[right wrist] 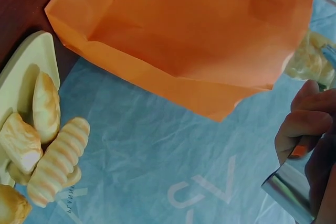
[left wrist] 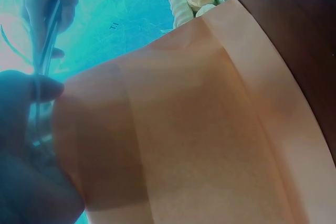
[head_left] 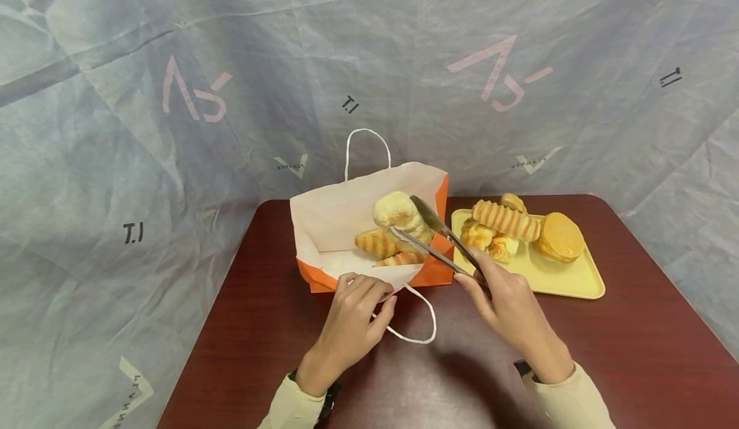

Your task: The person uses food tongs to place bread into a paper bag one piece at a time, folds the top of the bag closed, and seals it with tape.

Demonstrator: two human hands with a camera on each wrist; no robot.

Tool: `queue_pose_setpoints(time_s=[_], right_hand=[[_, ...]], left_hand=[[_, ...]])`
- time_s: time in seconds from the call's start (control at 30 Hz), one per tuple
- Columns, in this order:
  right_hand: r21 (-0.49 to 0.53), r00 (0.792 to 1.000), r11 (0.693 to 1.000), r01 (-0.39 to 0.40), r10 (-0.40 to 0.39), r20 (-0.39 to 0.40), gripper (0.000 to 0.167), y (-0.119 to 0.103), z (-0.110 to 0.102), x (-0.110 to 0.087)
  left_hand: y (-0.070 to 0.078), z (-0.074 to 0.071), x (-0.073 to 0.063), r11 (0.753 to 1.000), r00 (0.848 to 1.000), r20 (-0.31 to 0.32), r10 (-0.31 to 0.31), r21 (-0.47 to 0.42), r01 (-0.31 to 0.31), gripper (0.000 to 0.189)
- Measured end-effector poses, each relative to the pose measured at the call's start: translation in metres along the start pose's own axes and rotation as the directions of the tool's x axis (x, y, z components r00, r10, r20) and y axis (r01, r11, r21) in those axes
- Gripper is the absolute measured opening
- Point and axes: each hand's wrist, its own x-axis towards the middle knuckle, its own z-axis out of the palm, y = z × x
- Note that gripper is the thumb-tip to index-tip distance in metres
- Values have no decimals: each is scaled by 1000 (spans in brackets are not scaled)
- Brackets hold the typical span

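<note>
A paper bag [head_left: 340,211], orange outside and white inside, stands with its mouth wide towards me. My left hand [head_left: 353,310] grips its near rim, the thumb close to a white cord handle [head_left: 432,326]. In my right hand [head_left: 510,297] is a pair of metal tongs [head_left: 441,230], pointing into the bag from the right. Between the tong tips sits a pale, lumpy bread roll [head_left: 394,210], overlapping the bag's mouth in the head view. Inside the bag lie a golden bread [head_left: 375,243] and a striped bread [head_left: 401,260], partly hidden by the roll and rim.
Right of the bag, a yellow tray [head_left: 577,281] holds several breads, among them a ridged long loaf [head_left: 507,220] and a round bun [head_left: 560,236]. Both stand on a dark red table [head_left: 231,339]. A grey printed sheet [head_left: 260,63] hangs behind.
</note>
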Motion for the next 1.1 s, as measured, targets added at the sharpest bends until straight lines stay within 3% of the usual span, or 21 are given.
queue_pose_setpoints(time_s=[0.17, 0.47, 1.1], right_hand=[[-16, 998, 1000, -17, 18, 59, 40, -1, 1, 2], [-44, 995, 999, -28, 32, 95, 41, -1, 8, 3], [-44, 996, 999, -5, 10, 93, 41, -2, 18, 6]], left_hand=[[1, 1, 0, 1000, 1000, -3, 2, -1, -2, 5], [1, 1, 0, 1000, 1000, -2, 7, -8, -7, 6], [0, 1, 0, 1000, 1000, -13, 12, -7, -12, 5]])
